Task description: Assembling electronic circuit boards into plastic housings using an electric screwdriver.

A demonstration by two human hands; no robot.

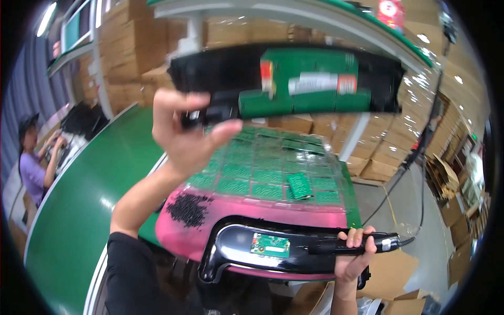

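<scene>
My left hand (181,134) is raised, its thumb and fingers closed on the left end of a long black plastic housing (220,71). A green circuit board (310,65) with white and red labels sits on that housing; the piece is slightly blurred. Below, a glossy black curved housing (226,241) lies on a pink mat (176,236), with a small green circuit board (270,245) at its middle. My right hand (350,265) is wrapped round a black corded electric screwdriver (387,243), held level over the right part of this lower housing. The screwdriver's tip points left.
A pile of tiny black pieces (188,209) lies on the mat. Behind is a clear tray (336,197) of green boards, one loose board (299,186) on top. A green conveyor belt (100,184) runs left, where another person (34,157) works. Cardboard boxes (404,262) stand lower right.
</scene>
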